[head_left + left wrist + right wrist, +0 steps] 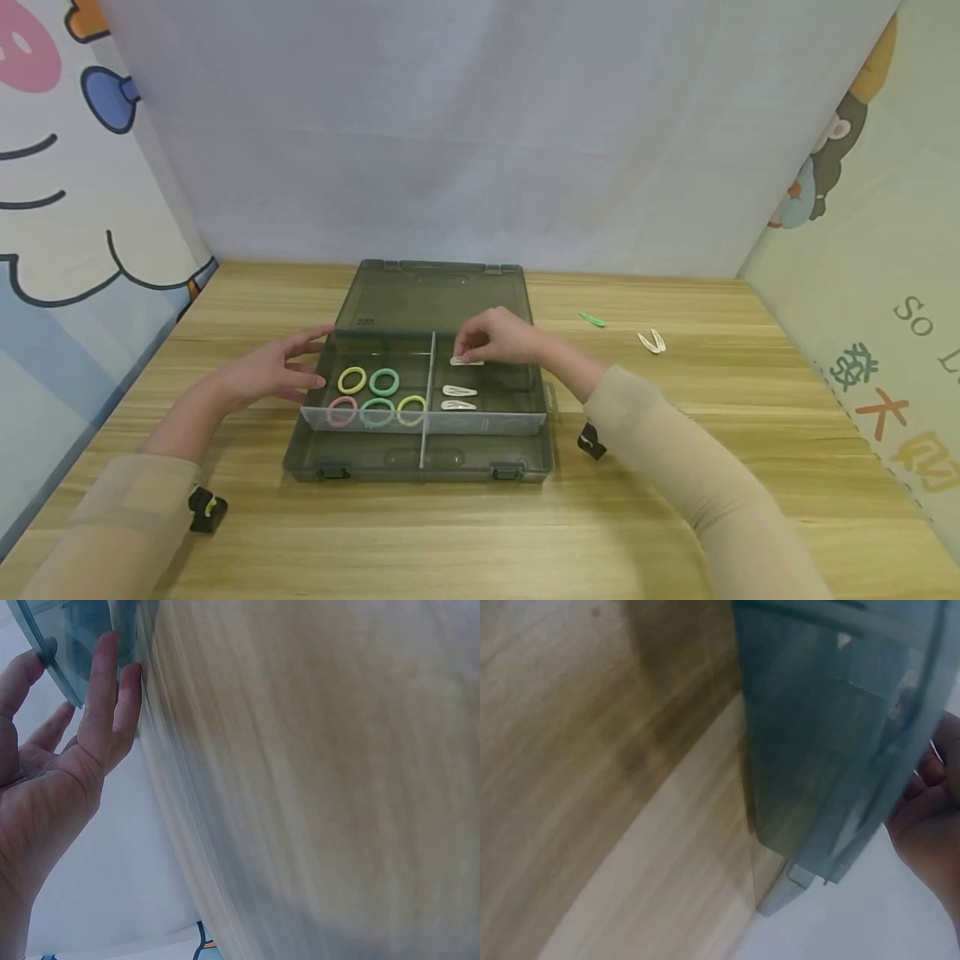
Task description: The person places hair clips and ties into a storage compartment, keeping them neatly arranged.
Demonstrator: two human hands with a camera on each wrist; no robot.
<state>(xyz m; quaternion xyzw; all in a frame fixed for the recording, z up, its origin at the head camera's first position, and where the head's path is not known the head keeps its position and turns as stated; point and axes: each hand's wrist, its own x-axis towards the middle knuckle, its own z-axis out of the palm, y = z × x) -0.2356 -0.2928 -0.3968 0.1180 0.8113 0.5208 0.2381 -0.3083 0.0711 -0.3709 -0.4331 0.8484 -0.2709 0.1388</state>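
Note:
A translucent grey organizer box [487, 457] stands with its lid [435, 296] folded back on the table. My right hand [498, 335] pinches a white snap hair clip [476, 362] over the right compartment. Two more white hair clips [459, 391] lie below it there, one above the other. Several pink, yellow and green hair ties [385, 382] sit in the left compartment. At the box's left wall my left hand [262, 372] has its fingers spread and loosely bent; the left wrist view shows its fingertips [105, 645] touching the box's edge [45, 652].
On the table right of the box lie a green hair clip [592, 319] and white hair clips [654, 342] in a V shape. A thin divider [430, 375] separates the box's two sides. Two latches [506, 472] are along its front edge. A pale curtain [465, 150] hangs behind.

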